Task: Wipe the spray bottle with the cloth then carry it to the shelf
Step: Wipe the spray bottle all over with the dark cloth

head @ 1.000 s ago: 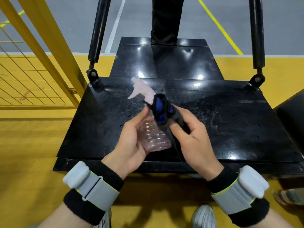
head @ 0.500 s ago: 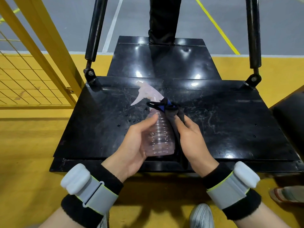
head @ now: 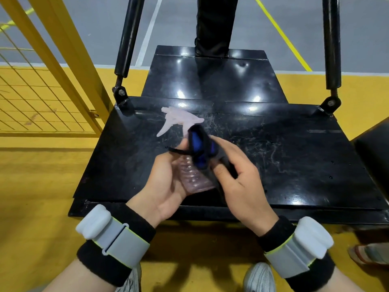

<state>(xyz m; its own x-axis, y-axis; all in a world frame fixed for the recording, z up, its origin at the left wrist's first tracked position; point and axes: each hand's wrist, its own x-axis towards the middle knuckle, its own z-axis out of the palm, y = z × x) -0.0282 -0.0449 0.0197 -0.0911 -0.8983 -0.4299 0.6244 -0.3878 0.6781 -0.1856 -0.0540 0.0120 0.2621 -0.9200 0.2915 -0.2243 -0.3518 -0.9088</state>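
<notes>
- Your right fingers (head: 226, 144) and thumb pinch the cloth (head: 199, 148), a dark piece with blue in its folds. It is bunched against the neck and shoulder of the spray bottle (head: 193, 178).
- Your left hand (head: 166, 186) wraps the ribbed clear body from its 9 o'clock side, thumb up near the neck. The fingers behind the bottle are hidden, so I cannot tell how tightly they close.
- Your right hand (head: 240, 182) sits at the bottle's 3 o'clock and, as far as shows, meets it only through the cloth.
- The bottle is tilted, with its pale trigger head (head: 179, 121) towards 11 o'clock and its base towards you at about 5 o'clock. It seems lifted off the black platform (head: 294, 157), over its near half.
- My reading is that you are mid-wipe. The cloth covers the top of the bottle, while the lower body and base show bare plastic. Whether those parts are already clean cannot be told.
- What is left is to finish the wipe, then the whole carry, which has not begun.
- I see nothing I can surely call the shelf. A raised black step (head: 210, 81) lies beyond the platform at 12 o'clock and may or may not be it.
- Further out, black struts (head: 130, 36) rise at 11 and 1 o'clock and a yellow mesh fence (head: 42, 95) stands at 9 to 10 o'clock. Grey bands (head: 113, 234) are on both your wrists.
</notes>
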